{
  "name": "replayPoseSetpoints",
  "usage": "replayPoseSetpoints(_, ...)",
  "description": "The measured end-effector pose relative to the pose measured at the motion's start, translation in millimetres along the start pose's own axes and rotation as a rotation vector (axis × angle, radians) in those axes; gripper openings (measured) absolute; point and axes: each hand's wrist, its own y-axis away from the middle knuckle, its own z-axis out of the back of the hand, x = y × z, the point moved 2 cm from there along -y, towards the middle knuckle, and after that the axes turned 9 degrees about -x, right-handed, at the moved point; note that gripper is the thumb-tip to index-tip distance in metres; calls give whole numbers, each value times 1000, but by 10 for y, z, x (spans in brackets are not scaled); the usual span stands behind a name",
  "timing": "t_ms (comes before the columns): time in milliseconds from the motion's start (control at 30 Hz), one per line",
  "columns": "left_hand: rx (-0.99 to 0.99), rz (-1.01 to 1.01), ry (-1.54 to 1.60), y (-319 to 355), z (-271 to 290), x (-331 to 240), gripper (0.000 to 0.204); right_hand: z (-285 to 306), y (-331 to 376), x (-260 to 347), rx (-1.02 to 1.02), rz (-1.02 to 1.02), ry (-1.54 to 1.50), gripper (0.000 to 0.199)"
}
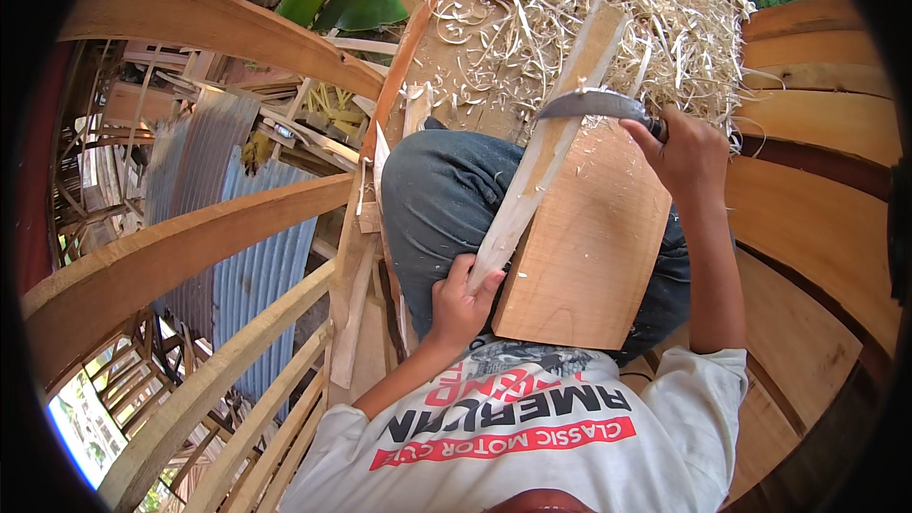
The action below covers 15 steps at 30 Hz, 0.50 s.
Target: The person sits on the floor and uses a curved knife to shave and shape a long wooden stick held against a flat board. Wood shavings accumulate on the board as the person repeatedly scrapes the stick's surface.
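My left hand (462,300) is closed around the near end of a pale squared wooden strip (521,192), which slants away from me to the far right. In my right hand (692,154) is the dark handle of a curved knife (591,105). Its blade lies across the strip's upper part, with a small curl of wood beside it. Under the strip and to its right, a thick wooden board (591,252) rests between my legs. My right fingers partly hide the knife's handle.
A heap of thin wood shavings (665,24) covers the far end of the planks. Curved wooden ribs (218,24) arch on the left, with planked sides (817,228) on the right. Corrugated metal sheets (261,256) and scrap wood lie below, outside the ribs.
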Motion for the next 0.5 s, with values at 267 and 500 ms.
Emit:
replayPoseSetpoints(267, 28, -13, -27, 48, 4, 8, 31, -32, -474, -881, -48, -537, -90, 72)
replayPoseSetpoints(500, 13, -3, -33, 14, -25, -8, 29, 155, 535, 352, 152, 42, -240, 62)
